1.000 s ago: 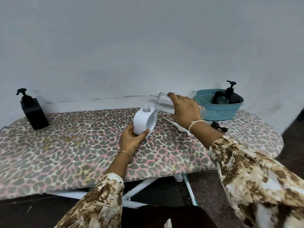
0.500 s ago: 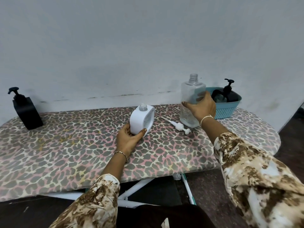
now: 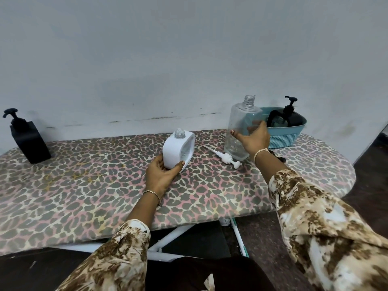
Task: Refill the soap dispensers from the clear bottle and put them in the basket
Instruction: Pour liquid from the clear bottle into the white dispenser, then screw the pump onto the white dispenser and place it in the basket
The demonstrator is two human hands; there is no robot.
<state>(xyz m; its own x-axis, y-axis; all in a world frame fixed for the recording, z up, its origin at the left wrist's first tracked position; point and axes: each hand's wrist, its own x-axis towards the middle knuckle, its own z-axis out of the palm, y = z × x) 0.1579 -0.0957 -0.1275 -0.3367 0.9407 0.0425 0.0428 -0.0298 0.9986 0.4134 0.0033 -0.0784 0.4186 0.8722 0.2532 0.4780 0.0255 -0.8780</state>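
Note:
A white soap dispenser (image 3: 178,150) stands upright in the middle of the leopard-print ironing board (image 3: 84,185), its neck uncapped. My left hand (image 3: 161,175) grips its lower part. The clear bottle (image 3: 241,120), open and almost empty, stands upright on the board to the right, with my right hand (image 3: 256,139) wrapped around its lower half. The dispenser's white pump (image 3: 225,158) lies flat between the two. Behind the bottle sits the teal basket (image 3: 281,137) with a black dispenser (image 3: 289,116) inside.
A second black pump dispenser (image 3: 29,139) stands at the board's far left near the wall. A small dark part (image 3: 278,157) lies by my right wrist, mostly hidden. The board's rounded end is at the right, and the floor drops off beyond it.
The clear bottle went from tipped over the white dispenser's neck to upright, then moved right and down onto the board by the basket. My left hand stayed on the dispenser.

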